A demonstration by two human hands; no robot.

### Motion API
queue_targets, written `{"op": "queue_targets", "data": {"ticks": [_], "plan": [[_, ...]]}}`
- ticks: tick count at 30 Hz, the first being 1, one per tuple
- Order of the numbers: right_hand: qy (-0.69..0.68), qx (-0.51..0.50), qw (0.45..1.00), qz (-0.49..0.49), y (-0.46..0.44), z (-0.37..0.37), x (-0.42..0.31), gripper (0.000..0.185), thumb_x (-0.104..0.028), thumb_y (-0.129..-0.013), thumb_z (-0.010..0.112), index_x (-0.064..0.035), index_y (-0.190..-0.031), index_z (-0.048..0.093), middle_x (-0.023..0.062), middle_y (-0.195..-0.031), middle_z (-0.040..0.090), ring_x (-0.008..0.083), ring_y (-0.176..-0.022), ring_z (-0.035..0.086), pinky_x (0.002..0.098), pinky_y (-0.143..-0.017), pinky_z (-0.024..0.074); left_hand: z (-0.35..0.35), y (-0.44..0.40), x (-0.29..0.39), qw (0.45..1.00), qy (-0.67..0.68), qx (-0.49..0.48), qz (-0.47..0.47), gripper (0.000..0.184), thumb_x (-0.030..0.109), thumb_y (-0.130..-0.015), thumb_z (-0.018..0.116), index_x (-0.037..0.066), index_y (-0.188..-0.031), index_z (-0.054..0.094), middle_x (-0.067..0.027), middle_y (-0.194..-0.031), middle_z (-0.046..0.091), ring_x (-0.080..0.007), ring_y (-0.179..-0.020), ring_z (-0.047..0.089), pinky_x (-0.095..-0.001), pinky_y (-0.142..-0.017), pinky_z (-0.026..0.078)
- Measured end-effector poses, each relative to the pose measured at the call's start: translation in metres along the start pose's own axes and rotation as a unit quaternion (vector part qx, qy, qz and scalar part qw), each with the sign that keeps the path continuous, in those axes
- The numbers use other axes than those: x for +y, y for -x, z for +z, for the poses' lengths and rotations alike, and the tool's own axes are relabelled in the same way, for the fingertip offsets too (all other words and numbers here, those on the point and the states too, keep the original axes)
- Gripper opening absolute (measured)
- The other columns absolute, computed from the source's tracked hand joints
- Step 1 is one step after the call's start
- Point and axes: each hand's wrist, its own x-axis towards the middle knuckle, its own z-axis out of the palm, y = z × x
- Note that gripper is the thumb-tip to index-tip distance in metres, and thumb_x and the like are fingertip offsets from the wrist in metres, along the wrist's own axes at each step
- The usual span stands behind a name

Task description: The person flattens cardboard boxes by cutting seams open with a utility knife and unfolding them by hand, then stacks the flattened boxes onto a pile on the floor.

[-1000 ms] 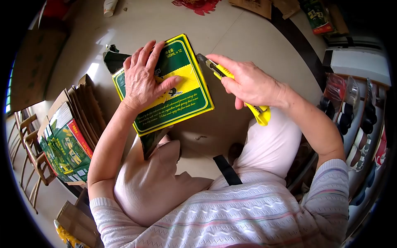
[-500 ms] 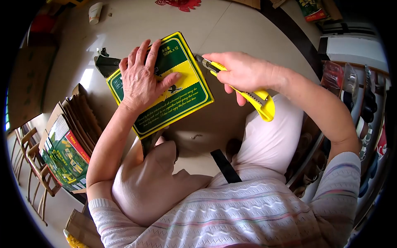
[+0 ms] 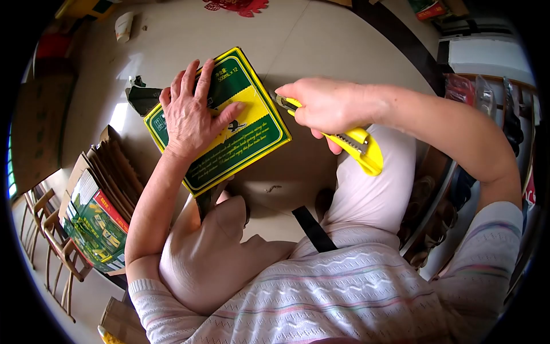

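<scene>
A green and yellow box (image 3: 252,123) is tilted in front of me, above my left knee, with printed text facing up. My left hand (image 3: 192,117) lies flat on its upper face, fingers spread toward the far edge. In my right hand (image 3: 329,109) is a yellow utility knife (image 3: 364,150), its metal tip close to the box's right edge. Whether the blade touches the cardboard I cannot tell. A dark flap (image 3: 142,97) sticks out at the box's far left corner.
Flattened cardboard (image 3: 109,183) stands at the left beside wooden chairs (image 3: 57,229). A shoe rack (image 3: 444,212) is on the right. A white cup (image 3: 124,27) and a red paper decoration (image 3: 238,6) lie on the floor ahead.
The box and my left hand have shifted slightly left in view. My right hand has turned, its forearm now more level, with the knife still by the box's right edge.
</scene>
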Motion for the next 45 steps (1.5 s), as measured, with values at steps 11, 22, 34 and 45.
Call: {"op": "queue_targets", "data": {"ticks": [11, 22, 34, 45], "plan": [[-0.060, 0.002, 0.998, 0.000, 0.017, 0.027, 0.019, 0.023, 0.004, -0.081, 0.034, 0.0115, -0.103, 0.037, 0.0235, -0.076, 0.056, 0.0318, -0.049, 0.062, 0.0404, -0.043, 0.0543, 0.001, 0.000, 0.003, 1.000, 0.013, 0.008, 0.014, 0.085, 0.069, -0.074, 0.053, 0.011, -0.134, 0.040, -0.0163, -0.132, 0.041, -0.0335, -0.122, 0.037, -0.0492, -0.098, 0.027], [-0.233, 0.101, 0.965, -0.070, 0.019, 0.035, 0.062, 0.052, -0.010, -0.091, 0.041, -0.0091, -0.140, 0.024, 0.0054, -0.066, 0.050, 0.0119, -0.040, 0.050, 0.0236, -0.042, 0.0486, -0.002, -0.002, -0.014, 0.998, 0.030, 0.025, 0.053, 0.082, 0.067, -0.074, 0.054, 0.009, -0.132, 0.043, -0.0152, -0.127, 0.045, -0.0324, -0.119, 0.041, -0.0456, -0.099, 0.028], [0.036, 0.277, 0.900, -0.336, -0.088, 0.031, 0.043, 0.029, -0.028, -0.090, 0.054, -0.0049, -0.108, 0.055, 0.0077, -0.068, 0.060, 0.0196, -0.062, 0.060, 0.0315, -0.054, 0.0488, -0.016, 0.023, -0.115, 0.979, 0.165, 0.101, -0.057, 0.067, 0.058, -0.079, 0.055, 0.010, -0.125, 0.052, -0.0138, -0.107, 0.057, -0.0292, -0.100, 0.053, -0.0387, -0.088, 0.041], [0.224, 0.304, 0.797, -0.472, -0.124, 0.037, -0.016, 0.023, -0.028, -0.085, 0.061, -0.0120, -0.100, 0.056, 0.0092, -0.072, 0.062, 0.0273, -0.063, 0.061, 0.0354, -0.057, 0.0484, -0.011, 0.057, -0.142, 0.961, 0.200, 0.158, -0.106, 0.060, 0.059, -0.082, 0.049, 0.014, -0.122, 0.057, -0.0107, -0.103, 0.058, -0.0253, -0.097, 0.056, -0.0369, -0.084, 0.044]]}}
